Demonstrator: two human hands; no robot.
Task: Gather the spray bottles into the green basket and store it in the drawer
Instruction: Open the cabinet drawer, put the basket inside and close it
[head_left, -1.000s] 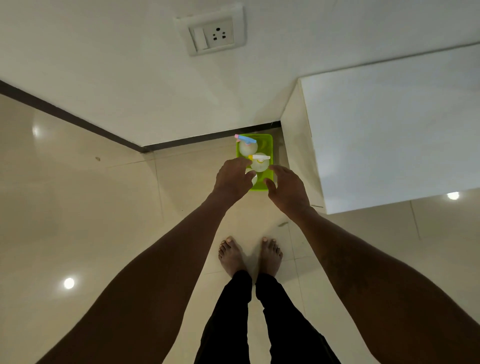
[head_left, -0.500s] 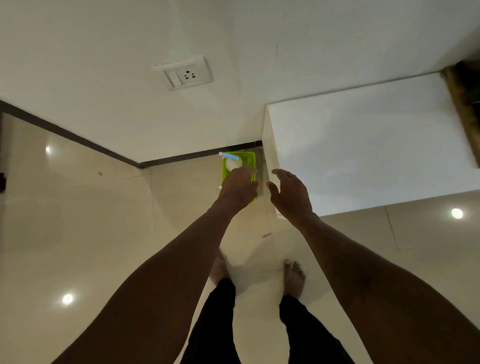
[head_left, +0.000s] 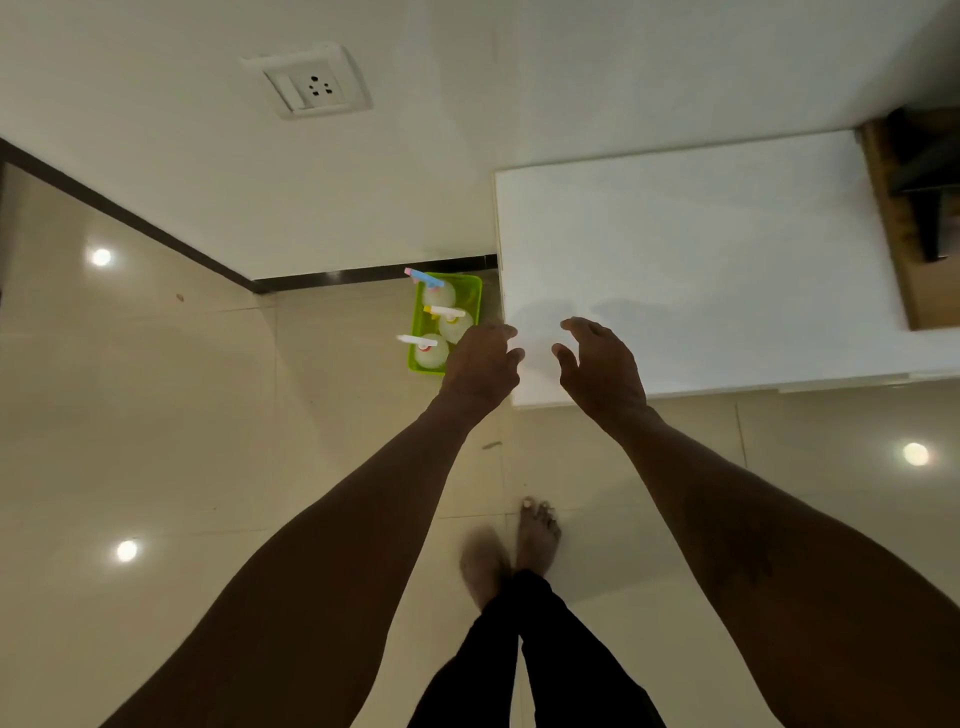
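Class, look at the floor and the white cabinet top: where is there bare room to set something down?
Bare: the glossy tiled floor left of the green plastic basket, and the white cabinet top beyond both hands. Crowded: the basket, filled by three clear spray bottles, wedged between cabinet and wall.

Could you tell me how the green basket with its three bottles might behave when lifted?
The green basket looks like thin plastic, so may flex. Its three upright spray bottles stand taller than the rim and could tip if it tilts.
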